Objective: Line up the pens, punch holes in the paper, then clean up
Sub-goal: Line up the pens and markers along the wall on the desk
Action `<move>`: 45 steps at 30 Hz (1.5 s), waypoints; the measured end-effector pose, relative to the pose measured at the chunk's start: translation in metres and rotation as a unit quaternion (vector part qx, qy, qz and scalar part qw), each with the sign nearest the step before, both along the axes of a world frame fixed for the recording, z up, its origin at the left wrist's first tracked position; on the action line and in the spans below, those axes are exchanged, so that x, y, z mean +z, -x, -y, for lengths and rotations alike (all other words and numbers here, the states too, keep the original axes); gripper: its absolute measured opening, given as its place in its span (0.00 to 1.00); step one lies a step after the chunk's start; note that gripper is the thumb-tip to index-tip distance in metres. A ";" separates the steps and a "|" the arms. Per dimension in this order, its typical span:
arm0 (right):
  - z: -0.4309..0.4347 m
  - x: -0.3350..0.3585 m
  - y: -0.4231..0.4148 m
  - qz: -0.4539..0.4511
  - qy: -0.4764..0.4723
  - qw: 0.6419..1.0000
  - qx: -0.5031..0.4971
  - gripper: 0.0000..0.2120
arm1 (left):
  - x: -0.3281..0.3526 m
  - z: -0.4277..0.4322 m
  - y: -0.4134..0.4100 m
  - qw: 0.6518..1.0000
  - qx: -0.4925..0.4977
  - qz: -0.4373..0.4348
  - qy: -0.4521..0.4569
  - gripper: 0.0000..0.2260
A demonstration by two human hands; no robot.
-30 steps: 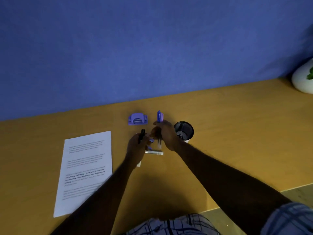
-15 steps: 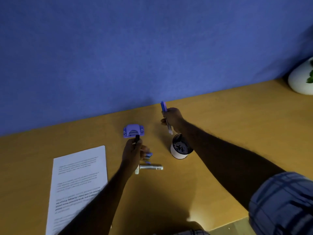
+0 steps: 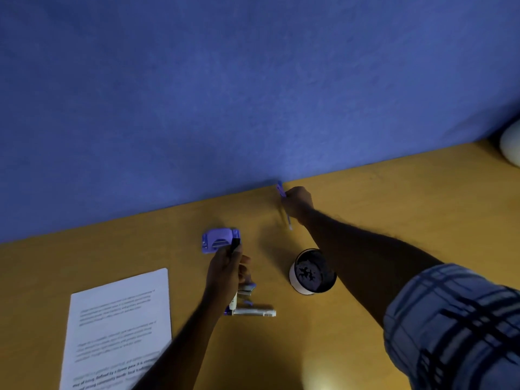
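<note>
My right hand (image 3: 298, 202) grips a blue pen (image 3: 283, 203) far back on the desk, close to the blue wall, its tip pointing toward me. My left hand (image 3: 226, 273) holds a black-capped marker (image 3: 235, 243) upright, just in front of the purple hole punch (image 3: 218, 240). A silver pen (image 3: 254, 312) lies crosswise on the desk below my left hand, with other pens partly hidden under the hand. A printed sheet of paper (image 3: 118, 327) lies at the front left.
A round pen cup (image 3: 312, 273) with a dark inside stands right of the pens, under my right forearm. A white pot (image 3: 512, 147) sits at the far right edge. The wooden desk (image 3: 394, 204) ends at the blue wall.
My right hand has carried the blue pen away from the pen cluster, back toward the wall. My left hand has stayed near the pens, still holding the black marker.
</note>
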State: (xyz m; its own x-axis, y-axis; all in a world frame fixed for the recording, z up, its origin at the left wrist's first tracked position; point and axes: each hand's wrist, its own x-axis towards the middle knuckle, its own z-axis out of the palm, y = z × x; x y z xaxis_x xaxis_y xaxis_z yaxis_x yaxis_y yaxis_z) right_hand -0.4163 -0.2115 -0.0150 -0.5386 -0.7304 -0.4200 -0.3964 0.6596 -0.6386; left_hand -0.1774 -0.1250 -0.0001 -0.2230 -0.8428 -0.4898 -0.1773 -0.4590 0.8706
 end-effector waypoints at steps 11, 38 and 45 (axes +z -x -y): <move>0.003 -0.014 0.010 -0.045 -0.006 0.999 -0.014 0.11 | 0.003 0.000 0.014 1.000 -0.005 -0.002 -0.004 0.13; 0.013 -0.027 0.011 -0.108 -0.011 0.994 0.026 0.20 | -0.008 0.008 0.018 1.000 -0.018 0.013 -0.009 0.15; 0.012 -0.028 0.011 -0.095 -0.006 0.995 0.025 0.21 | -0.008 0.012 0.023 0.999 -0.021 0.019 0.025 0.13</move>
State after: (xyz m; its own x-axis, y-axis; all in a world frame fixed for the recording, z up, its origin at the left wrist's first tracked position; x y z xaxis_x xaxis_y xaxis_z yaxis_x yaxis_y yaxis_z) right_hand -0.4274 -0.2233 -0.0428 -0.5720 -0.7541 -0.3228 -0.5424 0.6429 -0.5408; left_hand -0.2009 -0.1371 -0.0080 -0.2415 -0.8565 -0.4561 -0.2282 -0.4067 0.8846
